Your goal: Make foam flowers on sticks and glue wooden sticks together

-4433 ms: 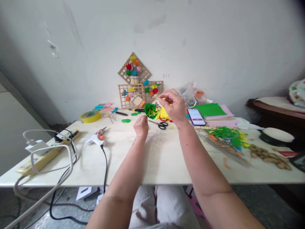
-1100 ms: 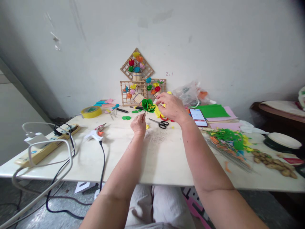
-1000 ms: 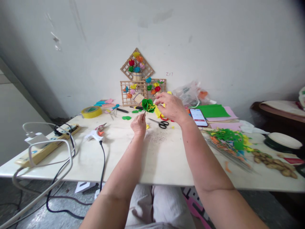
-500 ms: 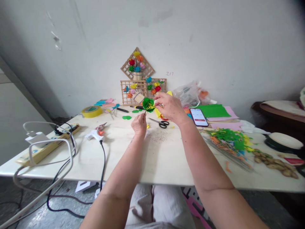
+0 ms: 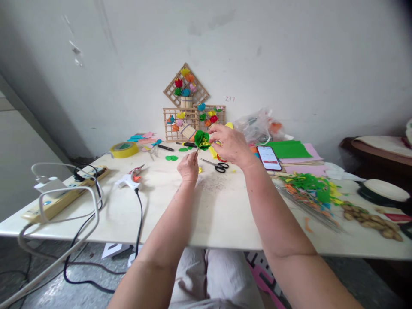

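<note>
A green flower (image 5: pixel 201 139) with a yellow fringed centre is held up over the middle of the table. My left hand (image 5: pixel 188 167) pinches its thin stem from below. On the flower's right side, the fingers of my right hand (image 5: pixel 230 145) are bent close together at the petals and the yellow fringe; whether they grip it is hard to tell. Black-handled scissors (image 5: pixel 220 166) lie just below my right hand. Green cut pieces (image 5: pixel 171 158) rest on the table left of my left hand.
Lattice panels with flowers (image 5: pixel 179 124) lean on the wall. Yellow tape (image 5: pixel 124 149), a corded glue gun (image 5: pixel 128 182) and a power strip (image 5: pixel 64 197) are left. A phone (image 5: pixel 268 158), green sheets (image 5: pixel 288 149), scraps (image 5: pixel 309 187) and wires (image 5: pixel 309 210) lie right.
The green flower has turned slightly and shifted a little to the right. Both hands stay in nearly the same places.
</note>
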Demonstrator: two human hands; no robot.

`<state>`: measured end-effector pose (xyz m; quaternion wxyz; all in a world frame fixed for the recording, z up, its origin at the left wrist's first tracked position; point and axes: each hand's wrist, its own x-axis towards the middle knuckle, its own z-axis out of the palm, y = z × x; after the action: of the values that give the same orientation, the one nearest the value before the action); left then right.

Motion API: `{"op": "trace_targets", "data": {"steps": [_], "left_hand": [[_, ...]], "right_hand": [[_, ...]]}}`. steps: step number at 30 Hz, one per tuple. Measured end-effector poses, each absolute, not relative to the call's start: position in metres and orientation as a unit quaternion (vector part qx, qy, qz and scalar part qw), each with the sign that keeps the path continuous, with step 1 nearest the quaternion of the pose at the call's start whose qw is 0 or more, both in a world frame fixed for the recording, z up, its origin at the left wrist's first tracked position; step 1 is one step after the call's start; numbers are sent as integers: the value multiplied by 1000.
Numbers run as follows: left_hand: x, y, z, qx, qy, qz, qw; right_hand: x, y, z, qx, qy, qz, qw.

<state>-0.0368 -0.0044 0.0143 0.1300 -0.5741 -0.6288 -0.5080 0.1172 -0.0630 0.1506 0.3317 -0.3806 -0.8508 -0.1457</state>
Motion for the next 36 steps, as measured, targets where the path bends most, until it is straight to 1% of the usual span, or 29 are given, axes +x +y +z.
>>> {"op": "trace_targets", "data": {"steps": [19, 36], "left_hand": [[-36, -6, 15, -590, -628, -492, 128], [-35, -7, 17, -596, -633, -477, 126]], "right_hand": [[115, -59, 149, -375, -839, -149, 365], [119, -58, 151, -380, -835, -142, 372]]}}
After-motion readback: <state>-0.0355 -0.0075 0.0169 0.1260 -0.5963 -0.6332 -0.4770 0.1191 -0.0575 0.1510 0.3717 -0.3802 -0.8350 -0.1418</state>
